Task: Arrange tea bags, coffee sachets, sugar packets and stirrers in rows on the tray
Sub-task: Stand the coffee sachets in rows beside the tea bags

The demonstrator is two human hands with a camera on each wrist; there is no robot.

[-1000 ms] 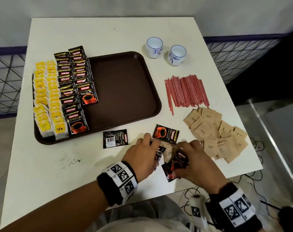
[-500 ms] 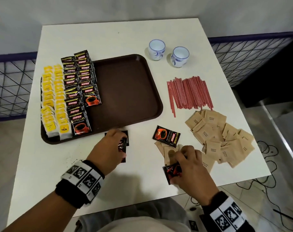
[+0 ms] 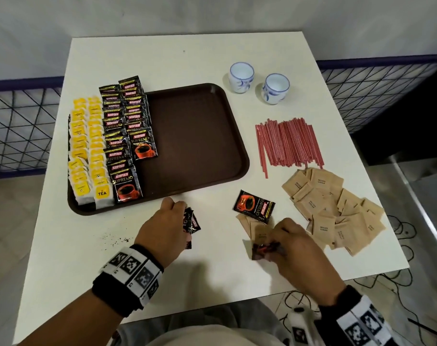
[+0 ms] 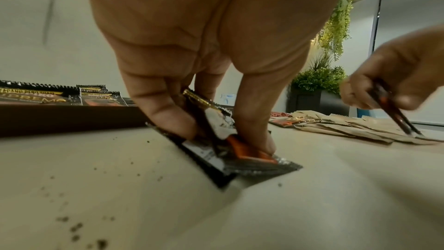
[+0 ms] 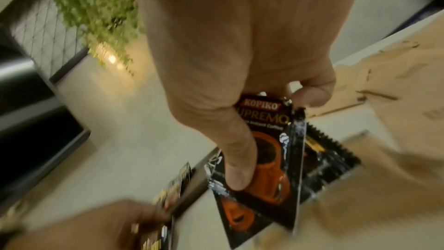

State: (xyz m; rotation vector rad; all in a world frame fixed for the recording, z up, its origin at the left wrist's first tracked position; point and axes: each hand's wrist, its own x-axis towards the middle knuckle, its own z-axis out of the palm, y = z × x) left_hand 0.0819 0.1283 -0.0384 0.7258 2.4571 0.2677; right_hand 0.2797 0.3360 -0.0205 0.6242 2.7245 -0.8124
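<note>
A brown tray (image 3: pixel 200 136) holds two rows of yellow tea bags (image 3: pixel 87 146) and two rows of black coffee sachets (image 3: pixel 122 136) along its left side. My left hand (image 3: pixel 177 221) pinches coffee sachets (image 4: pixel 230 147) against the table just in front of the tray. My right hand (image 3: pixel 275 243) grips a small stack of coffee sachets (image 5: pixel 269 159) near the table's front edge. One loose coffee sachet (image 3: pixel 253 206) lies between the hands, partly on brown sugar packets (image 3: pixel 334 208). Red stirrers (image 3: pixel 287 146) lie right of the tray.
Two white and blue cups (image 3: pixel 257 82) stand behind the stirrers. Dark crumbs (image 3: pixel 117 242) speckle the white table (image 3: pixel 87 258) left of my left hand. Wire fencing (image 3: pixel 18 131) runs beside the table. Cables lie on the floor at right.
My left hand moved left from the right hand to the sachet lying in front of the tray and closed on it. The right hand keeps its stack, drawn slightly nearer.
</note>
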